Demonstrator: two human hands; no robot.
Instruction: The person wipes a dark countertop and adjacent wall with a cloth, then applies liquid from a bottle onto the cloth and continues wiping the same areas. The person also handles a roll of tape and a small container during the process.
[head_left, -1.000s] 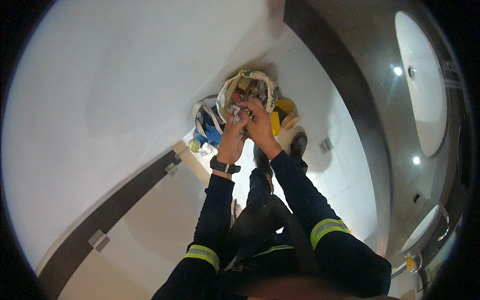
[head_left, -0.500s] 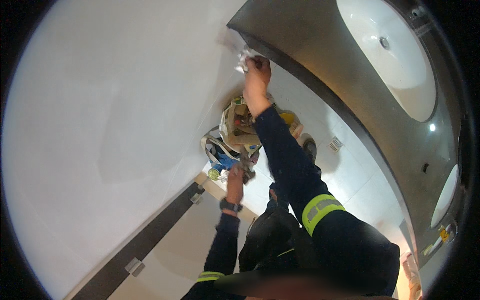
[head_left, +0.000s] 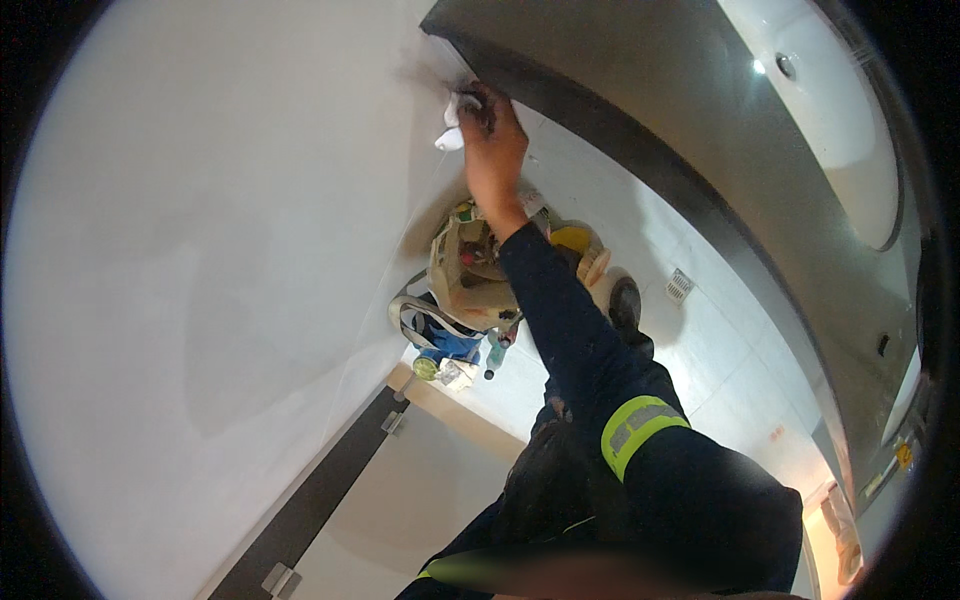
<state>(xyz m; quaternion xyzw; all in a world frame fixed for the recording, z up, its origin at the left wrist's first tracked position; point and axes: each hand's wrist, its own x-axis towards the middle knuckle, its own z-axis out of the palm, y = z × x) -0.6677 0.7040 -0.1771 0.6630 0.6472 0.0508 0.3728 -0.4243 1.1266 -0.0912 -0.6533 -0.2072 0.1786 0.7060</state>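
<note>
with our right hand [head_left: 493, 150] we are gripping a crumpled white wad [head_left: 450, 137], fingers curling around it. we are holding it close to the wall [head_left: 250, 200], just beside the corner of the desk [head_left: 600, 70]; whether it is touching the wall, we cannot tell. our left hand is lying out of view, so its state we cannot tell. below our right wrist, a full pale bag [head_left: 470, 300] is standing near the floor's wall-side edge, a blue bag [head_left: 455, 342] sitting beside it.

Left head-worn fisheye view, steeply down over right hand [head_left: 496, 148] and floor [head_left: 705, 345]
</note>
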